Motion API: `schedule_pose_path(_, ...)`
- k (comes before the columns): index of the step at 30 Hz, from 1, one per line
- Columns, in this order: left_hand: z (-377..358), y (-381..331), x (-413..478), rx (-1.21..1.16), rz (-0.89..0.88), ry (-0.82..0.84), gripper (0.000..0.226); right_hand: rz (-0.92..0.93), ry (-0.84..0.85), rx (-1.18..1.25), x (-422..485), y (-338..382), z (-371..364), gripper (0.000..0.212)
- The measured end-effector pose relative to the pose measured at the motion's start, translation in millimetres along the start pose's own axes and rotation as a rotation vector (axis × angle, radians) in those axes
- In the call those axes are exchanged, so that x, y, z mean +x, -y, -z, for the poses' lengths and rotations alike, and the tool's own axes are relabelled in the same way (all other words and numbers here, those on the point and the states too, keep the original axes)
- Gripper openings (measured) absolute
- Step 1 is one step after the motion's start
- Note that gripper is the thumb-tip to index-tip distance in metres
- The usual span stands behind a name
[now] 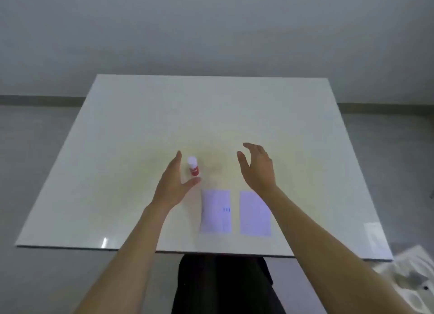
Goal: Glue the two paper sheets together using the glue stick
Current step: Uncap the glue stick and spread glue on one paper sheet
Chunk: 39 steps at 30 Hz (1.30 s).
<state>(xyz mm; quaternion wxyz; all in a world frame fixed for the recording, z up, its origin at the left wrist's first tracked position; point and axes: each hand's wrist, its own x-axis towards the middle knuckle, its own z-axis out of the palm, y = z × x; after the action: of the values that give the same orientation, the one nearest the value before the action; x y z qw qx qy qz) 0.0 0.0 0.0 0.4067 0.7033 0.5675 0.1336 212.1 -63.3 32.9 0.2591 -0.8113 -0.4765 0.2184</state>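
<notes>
A red glue stick with a white cap stands upright on the white table. My left hand is open beside it, fingers to its left and thumb just below it, apart from the stick. Two pale paper sheets lie side by side near the front edge: the left sheet has small blue marks, the right sheet is plain. My right hand hovers open above the table, just beyond the right sheet, holding nothing.
A clear sticker or film patch lies at the table's front right corner. White plastic packaging sits on the floor at the lower right. A grey wall stands behind the table.
</notes>
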Motion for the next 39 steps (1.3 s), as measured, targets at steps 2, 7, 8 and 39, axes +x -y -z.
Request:
schedule_pose_path(2,-12,8,9,-0.053,-0.063,-0.119,0.060,0.080,-0.079,0.047,5,-6,-11,0.040)
schedule_pose_path(7,-43,24,23,-0.230,-0.195,-0.347,0.010,0.262,-0.183,0.059,10,-24,-27,0.040)
schedule_pose_path(8,-45,23,21,-0.268,-0.225,-0.394,0.009,0.289,-0.206,0.082,6,-25,-26,0.040)
schedule_pose_path(39,-36,-34,-72,0.242,-0.680,-0.636,0.032,0.280,0.183,0.755,-76,-14,3,0.012)
